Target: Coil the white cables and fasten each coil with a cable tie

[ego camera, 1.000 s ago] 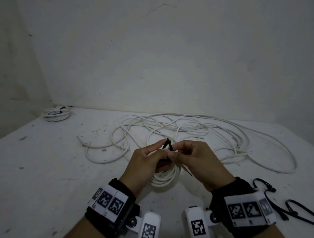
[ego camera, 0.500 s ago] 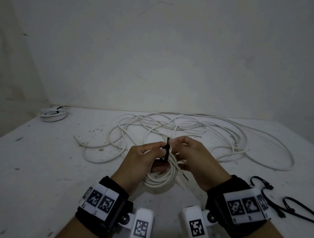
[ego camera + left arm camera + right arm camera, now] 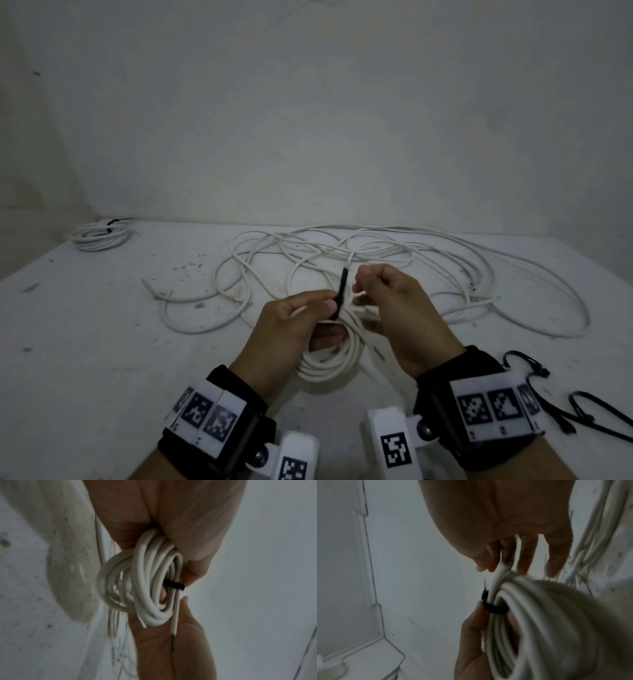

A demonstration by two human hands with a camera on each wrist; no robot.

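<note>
A small white cable coil hangs in front of me above the table. My left hand grips its top, thumb and forefinger pinching the black cable tie, whose end sticks upward. The tie wraps round the coil's strands. My right hand is just right of the tie, fingers curled. In the right wrist view a loose white cable end passes between its fingers. In the left wrist view the tie crosses the coil, with the right palm below.
Tangled loose white cables spread over the white table behind the hands. A tied coil lies at the far left corner. Spare black ties lie at the near right. A wall stands close behind.
The tie, earlier pinched between both hands, now stands upright in the left hand's pinch. The right hand has shifted slightly right, off the tie. The coil has stayed in place.
</note>
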